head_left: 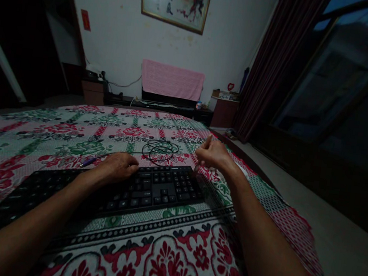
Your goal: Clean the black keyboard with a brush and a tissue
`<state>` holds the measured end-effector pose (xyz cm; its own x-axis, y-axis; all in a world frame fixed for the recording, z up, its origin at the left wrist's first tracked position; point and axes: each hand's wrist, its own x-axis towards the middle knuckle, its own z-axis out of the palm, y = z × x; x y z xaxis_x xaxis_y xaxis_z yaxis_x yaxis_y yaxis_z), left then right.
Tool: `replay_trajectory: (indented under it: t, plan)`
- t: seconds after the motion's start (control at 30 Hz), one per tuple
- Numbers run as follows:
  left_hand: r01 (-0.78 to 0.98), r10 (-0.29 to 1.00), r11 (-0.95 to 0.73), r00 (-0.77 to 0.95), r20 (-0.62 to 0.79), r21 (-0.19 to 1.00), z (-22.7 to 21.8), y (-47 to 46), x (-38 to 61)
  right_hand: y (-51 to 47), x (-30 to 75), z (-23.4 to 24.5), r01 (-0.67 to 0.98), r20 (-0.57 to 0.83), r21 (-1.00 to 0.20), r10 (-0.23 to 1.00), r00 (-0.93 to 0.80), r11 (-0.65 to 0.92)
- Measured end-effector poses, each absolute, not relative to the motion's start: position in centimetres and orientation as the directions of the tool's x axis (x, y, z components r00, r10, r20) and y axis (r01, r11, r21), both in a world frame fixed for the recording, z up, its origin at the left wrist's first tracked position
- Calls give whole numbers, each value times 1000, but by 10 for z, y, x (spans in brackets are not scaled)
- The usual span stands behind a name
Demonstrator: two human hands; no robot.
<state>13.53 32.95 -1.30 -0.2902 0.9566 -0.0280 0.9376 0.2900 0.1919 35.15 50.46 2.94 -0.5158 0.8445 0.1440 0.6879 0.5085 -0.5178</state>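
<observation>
A black keyboard (163, 189) lies at a slant across a patterned red, green and white bedspread (167, 262). My left hand (119, 165) rests over its far edge, left of the middle, with thumb and fingers closed around that edge; part of the grip is hidden. At the keyboard's far right corner, my right hand (214, 153) is closed, one finger sticking up. A thin, dark reddish shape reaches down from it to the keys, too dim to identify. Behind the keyboard lies a loosely coiled black cable (160, 152). Its purple plug (88, 161) lies just beyond my left hand.
Past the bed's far edge, a low cabinet holds a screen draped with a pink cloth (173, 80). A small side cabinet (224, 112) stands near the dark curtain (276, 55). A framed picture (175, 1) hangs above. Pale floor (299, 189) runs along the right.
</observation>
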Motion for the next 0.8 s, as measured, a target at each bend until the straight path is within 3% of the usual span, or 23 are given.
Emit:
replay_trajectory:
  t: [0.13, 0.2, 0.33, 0.57, 0.67, 0.8]
  plan:
    - [932, 962, 268, -272, -18, 244, -18, 325, 133, 496, 342, 21, 418, 199, -708, 729, -655, 569]
    - [928, 963, 264, -271, -13, 264, -19, 324, 133, 490, 334, 11, 322, 251, -736, 682, -687, 596]
    - [928, 964, 258, -265, -10, 268, -20, 321, 131, 485, 326, -1, 401, 290, -638, 687, -666, 657]
    - [944, 970, 238, -240, -20, 229, -24, 322, 128, 494, 348, 21, 581, 182, -521, 746, -640, 625]
    - [943, 970, 241, -242, -23, 231, -24, 323, 127, 493, 351, 27, 563, 196, -570, 765, -614, 598]
    - [945, 966, 256, -255, -32, 202, -22, 323, 129, 488, 341, 18, 432, 197, -667, 702, -684, 608]
